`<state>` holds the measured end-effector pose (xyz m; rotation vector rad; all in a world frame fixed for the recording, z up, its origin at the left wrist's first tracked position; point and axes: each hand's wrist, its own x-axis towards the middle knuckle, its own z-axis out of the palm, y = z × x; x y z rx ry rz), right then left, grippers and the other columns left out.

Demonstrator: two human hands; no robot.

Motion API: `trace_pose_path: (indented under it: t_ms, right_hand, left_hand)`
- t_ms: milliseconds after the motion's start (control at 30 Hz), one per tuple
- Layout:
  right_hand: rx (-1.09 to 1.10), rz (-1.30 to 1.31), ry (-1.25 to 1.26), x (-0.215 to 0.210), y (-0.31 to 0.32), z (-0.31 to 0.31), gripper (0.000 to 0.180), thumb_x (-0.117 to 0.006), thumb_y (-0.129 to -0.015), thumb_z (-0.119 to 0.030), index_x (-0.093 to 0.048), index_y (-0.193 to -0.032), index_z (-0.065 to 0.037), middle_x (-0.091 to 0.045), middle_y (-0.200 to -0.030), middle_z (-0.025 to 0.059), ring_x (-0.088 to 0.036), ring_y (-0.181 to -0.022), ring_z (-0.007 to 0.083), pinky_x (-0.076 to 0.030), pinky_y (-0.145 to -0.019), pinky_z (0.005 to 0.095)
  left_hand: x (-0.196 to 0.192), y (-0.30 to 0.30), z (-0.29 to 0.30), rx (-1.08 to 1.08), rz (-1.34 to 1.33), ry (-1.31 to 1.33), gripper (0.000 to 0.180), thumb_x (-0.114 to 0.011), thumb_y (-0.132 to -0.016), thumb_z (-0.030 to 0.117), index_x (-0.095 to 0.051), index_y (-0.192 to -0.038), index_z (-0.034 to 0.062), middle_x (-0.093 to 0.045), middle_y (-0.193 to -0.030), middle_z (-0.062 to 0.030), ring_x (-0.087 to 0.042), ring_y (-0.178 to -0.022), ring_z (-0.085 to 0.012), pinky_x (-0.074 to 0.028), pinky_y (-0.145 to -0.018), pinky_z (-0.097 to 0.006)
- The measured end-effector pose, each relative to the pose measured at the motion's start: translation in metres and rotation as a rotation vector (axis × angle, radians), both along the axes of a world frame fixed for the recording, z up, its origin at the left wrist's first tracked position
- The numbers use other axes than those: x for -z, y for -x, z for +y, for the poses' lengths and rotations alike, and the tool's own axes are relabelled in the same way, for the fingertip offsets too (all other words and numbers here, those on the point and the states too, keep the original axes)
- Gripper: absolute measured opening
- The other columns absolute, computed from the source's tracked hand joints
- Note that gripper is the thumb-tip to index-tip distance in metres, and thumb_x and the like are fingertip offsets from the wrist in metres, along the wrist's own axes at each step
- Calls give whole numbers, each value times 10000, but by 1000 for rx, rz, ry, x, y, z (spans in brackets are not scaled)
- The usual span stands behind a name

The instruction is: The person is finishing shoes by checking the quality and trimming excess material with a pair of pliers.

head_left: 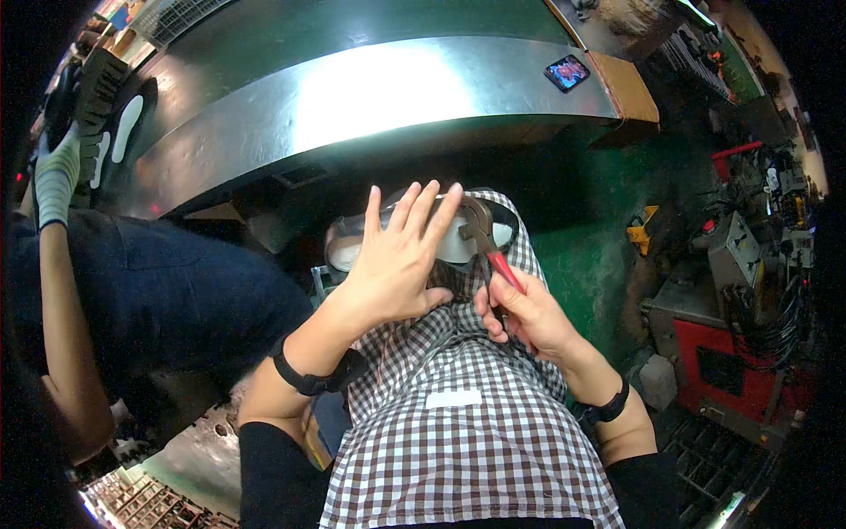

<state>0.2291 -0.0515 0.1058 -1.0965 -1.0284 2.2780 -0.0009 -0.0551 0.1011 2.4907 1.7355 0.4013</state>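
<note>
A shoe-like piece (345, 253), with a white inner surface and what seems a clear, shiny band at its left end, lies across my lap on a brown-and-white checked apron (458, 441). Over its middle my left hand (394, 264) is held with fingers spread; it hides much of the piece, and I cannot tell whether the palm touches it. My right hand (538, 319) is closed round the red handle of metal pincers (480, 231). Their curved jaws reach the right part of the piece; whether they grip its edge is unclear.
Ahead runs a shiny metal bench (238, 101) with a phone (567, 73) near its right end. At left, another person's striped glove (60, 176) is near white sole-shaped pieces (128, 125). A red machine (731, 375) and a yellow object (642, 230) stand to the right.
</note>
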Motion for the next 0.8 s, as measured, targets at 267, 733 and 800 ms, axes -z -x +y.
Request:
trace_pose_path:
  t_ms: [267, 733, 800]
  right_hand:
    - [-88, -80, 36, -19, -3, 10, 383, -511, -1051, -351, -508, -1223, -9, -619, -1136, 161, -678, -959, 234, -632, -795, 403]
    - [-9, -168, -180, 15, 4, 2, 286, -561, -1038, -329, -533, -1039, -45, -602, -813, 36, -550, -601, 97, -467, -526, 243]
    - [51, -245, -345, 40, 6, -10, 299, -611, -1016, -326, -537, -954, -43, -526, -701, -4, -482, -571, 94, -371, -498, 261]
  left_hand:
    - [22, -1, 13, -68, 17, -119, 960, -780, -635, 84, -344, -1480, -43, -563, -1289, -152, -569, -1156, -255, -427, -962, -393]
    - [17, -5, 15, -81, 4, -181, 850, -751, -630, 56, -444, -1422, 25, -582, -1210, -120, -589, -1096, -234, -444, -902, -376]
    - [20, -3, 18, -83, -27, -151, 834, -735, -636, 39, -452, -1420, 35, -597, -1174, -112, -599, -1074, -232, -451, -891, -369]
